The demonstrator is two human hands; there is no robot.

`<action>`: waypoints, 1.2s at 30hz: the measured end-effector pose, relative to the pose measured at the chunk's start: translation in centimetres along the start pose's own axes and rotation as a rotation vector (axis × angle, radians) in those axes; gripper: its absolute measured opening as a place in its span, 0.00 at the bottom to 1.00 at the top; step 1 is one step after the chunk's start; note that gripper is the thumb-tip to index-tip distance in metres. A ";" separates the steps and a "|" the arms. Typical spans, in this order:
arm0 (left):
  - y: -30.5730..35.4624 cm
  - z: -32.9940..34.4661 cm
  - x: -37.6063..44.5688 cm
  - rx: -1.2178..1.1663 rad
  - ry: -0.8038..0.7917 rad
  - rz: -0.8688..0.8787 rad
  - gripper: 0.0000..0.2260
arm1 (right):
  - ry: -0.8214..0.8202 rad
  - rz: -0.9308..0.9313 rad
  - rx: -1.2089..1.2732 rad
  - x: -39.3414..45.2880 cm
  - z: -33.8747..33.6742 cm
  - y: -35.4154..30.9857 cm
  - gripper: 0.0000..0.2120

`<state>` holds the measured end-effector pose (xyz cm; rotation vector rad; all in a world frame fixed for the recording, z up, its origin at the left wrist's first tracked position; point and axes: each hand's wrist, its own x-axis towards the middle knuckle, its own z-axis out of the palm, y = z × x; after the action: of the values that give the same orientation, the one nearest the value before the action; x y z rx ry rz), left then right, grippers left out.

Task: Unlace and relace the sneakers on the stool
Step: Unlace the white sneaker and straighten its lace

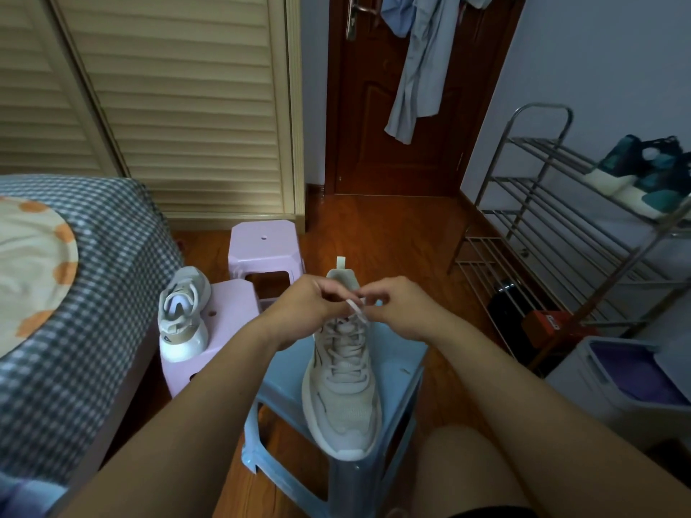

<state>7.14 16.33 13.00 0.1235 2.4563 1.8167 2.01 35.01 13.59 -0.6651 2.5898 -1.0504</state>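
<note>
Your left hand point(310, 306) and right hand point(396, 306) meet at the top of the sneaker point(342, 386), which stands on the blue stool point(400, 372) with its toe toward you and hanging a little past the near edge. Both hands have their fingers curled and pinch the lace point(355, 310) near the top eyelets; a short pale stretch of lace shows between them. The rows below look threaded, so you seem to be working at the knot or the last eyelets, though the fingers hide exactly which.

The main risk is the overhang. Tug the lace toward yourself and the sneaker could slide off the front of the stool, since nothing else holds it down. Pull upward and away instead, or steady the shoe with one palm. A hard pull on one side could also drag the lace uneven through the eyelets and leave one end too short to tie.

The second sneaker point(183, 315) sits on the pink stool point(232, 312) to your left, close to its edge beside the bed point(93, 293); a knock from your left elbow could tip it.

As for writing, the second sneaker has a small dark mark at the heel, and an orange box point(549, 325) under the shoe rack point(561, 218) carries white lettering, but both are too small to read.
</note>
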 end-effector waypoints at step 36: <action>-1.3 0.7 -0.8 -1.133 0.425 -0.602 0.09 | 0.385 -0.130 0.145 2.9 1.7 2.6 0.06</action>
<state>8.00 16.48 11.57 -1.0002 1.0114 2.6624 -0.65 34.17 10.39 -0.6562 2.7768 -1.5241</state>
